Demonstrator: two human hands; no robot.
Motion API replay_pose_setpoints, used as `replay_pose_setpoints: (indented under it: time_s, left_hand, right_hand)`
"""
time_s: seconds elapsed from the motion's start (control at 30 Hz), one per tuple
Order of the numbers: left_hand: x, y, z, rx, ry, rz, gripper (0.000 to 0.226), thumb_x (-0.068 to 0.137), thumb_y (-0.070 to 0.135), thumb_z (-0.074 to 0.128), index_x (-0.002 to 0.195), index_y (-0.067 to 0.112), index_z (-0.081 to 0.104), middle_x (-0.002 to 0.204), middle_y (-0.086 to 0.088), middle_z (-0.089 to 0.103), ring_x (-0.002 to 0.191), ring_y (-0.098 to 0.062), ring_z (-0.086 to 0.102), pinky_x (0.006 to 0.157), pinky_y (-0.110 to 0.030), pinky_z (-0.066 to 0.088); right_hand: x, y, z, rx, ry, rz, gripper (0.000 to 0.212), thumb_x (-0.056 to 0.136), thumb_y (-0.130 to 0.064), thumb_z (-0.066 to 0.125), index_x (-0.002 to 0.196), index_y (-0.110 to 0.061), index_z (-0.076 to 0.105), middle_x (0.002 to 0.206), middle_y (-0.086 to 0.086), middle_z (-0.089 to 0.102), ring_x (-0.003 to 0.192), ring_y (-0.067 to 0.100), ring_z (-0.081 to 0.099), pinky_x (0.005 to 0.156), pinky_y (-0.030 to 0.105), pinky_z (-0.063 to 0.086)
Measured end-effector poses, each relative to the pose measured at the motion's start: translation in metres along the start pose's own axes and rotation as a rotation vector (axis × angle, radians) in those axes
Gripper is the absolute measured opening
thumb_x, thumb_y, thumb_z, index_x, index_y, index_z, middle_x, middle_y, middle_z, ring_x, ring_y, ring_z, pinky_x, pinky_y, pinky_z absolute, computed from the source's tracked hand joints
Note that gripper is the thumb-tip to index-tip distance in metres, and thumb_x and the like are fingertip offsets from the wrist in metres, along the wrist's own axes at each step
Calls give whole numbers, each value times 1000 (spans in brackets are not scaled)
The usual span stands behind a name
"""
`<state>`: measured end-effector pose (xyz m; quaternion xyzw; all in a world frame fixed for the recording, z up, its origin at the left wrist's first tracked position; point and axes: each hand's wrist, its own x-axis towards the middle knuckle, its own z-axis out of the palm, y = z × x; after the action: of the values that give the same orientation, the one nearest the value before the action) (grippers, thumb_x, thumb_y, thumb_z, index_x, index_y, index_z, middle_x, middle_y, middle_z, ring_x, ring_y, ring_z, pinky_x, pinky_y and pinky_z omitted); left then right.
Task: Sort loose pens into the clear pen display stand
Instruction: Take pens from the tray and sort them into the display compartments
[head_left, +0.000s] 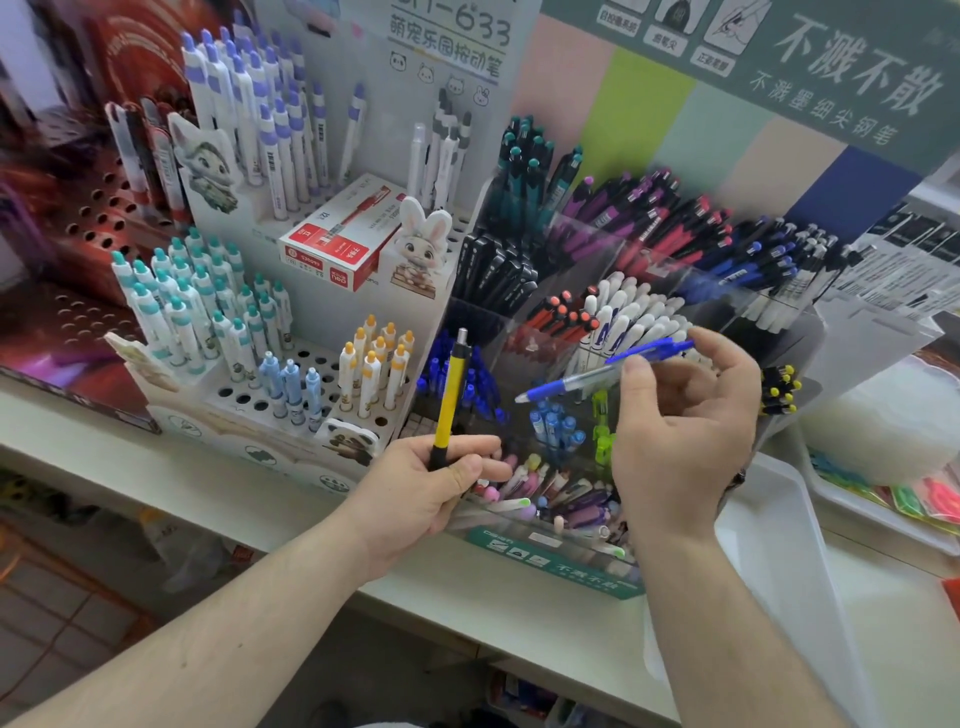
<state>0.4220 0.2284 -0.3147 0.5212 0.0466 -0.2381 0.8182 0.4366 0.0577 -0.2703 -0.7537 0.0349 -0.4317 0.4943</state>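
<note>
Two pens are out of the clear stand (550, 228), whose compartments look mostly stocked by colour. The left hand (431, 493) grips a yellow pen (451, 395) upright just before the near-left blue section, and the right hand (680, 421) pinches a blue pen (597, 371) crosswise over the middle. Both seemingly await slotting.

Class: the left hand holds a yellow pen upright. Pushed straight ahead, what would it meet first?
Probably the blue pens in the clear stand just beyond the left hand and yellow pen; depth is uncertain.
</note>
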Motion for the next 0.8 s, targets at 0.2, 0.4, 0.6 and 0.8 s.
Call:
replay_pose_setpoints:
  time_s: [0.2,0.4,0.6,0.8]
  left_hand:
    - [4,-5,-5,133,37,-16,27,98,-1,50,119,6,66,93,-7,77,65,-2,68,51,-11,47]
    - [1,-2,-4,201,50,-7,26,98,-1,50,118,6,66,96,-13,75,49,1,60,44,-9,44]
    - [-2,3,-1,238,49,-9,28,98,0,50,122,4,64,101,-15,74,46,1,59,61,-35,52]
    - [0,5,1,262,37,-16,28,98,-1,50,120,4,66,95,-12,74,44,2,58,41,-26,47]
  right_hand:
    - [3,23,25,-292,-233,-414,32,87,-10,70,117,-15,61,80,-7,67,65,11,60,71,37,52]
    - [-9,42,39,-553,-367,-480,9,86,-14,70,94,-16,73,64,-4,64,61,20,58,70,35,38]
    - [-19,42,42,-743,-523,-421,22,89,-33,57,86,-29,79,86,-9,71,92,23,54,76,36,28]
    - [-20,38,36,-833,-573,-421,27,88,-34,54,99,-33,78,103,-7,68,105,24,48,85,39,28]
